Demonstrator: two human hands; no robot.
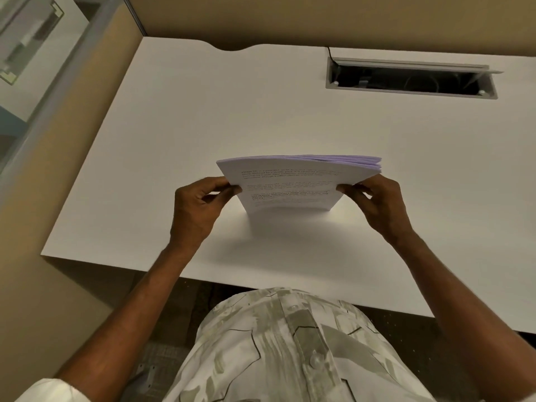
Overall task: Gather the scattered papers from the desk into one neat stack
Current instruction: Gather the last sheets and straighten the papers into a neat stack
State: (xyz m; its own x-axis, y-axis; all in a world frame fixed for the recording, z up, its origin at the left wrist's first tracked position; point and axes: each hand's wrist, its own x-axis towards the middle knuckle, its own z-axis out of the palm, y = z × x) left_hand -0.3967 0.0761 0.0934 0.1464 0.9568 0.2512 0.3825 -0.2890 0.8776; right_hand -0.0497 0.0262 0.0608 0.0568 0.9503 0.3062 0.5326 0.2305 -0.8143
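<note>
A stack of white printed papers [290,184] stands upright on its lower edge on the white desk [203,117], near the middle. The sheets bow slightly and their top edges fan a little at the right. My left hand [197,210] pinches the stack's left edge between thumb and fingers. On the opposite side, my right hand [377,204] grips the right edge the same way. No loose sheets lie elsewhere on the desk.
A grey cable hatch [412,78] stands open at the desk's back right, with a black cord running into it. Tan partition walls [261,15] close off the back and left. The desk's front edge runs just ahead of my patterned shirt [290,343].
</note>
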